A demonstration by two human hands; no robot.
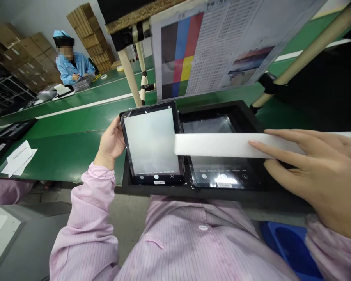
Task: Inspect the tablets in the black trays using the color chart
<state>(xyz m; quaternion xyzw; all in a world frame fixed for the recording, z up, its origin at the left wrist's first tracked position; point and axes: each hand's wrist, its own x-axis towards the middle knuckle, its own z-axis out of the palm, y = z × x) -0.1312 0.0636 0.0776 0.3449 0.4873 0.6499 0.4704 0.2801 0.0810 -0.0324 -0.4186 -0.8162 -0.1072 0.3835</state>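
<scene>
White strip (216,144), flat and long, grasped in the fingers of the right hand (318,164); its free end reaches the right edge of the left tablet (153,144). Left hand (111,140): fingers grasping that tablet's left edge. Tablet's screen lit pale, camera-style icons along the bottom, top edge tilted; it's over the left part of a black tray (242,111) (can't tell if it rests fully on it). Right tablet (222,166) lies in the tray just beside it, partly covered by the strip, glare near its bottom. Green desk (64,156) around, loose papers (20,158) at left. Printed sheet (204,54) with colour blocks stands behind the tray. Farther back: person in blue (73,68), hands at some items, cardboard boxes (26,58) stacked behind.
</scene>
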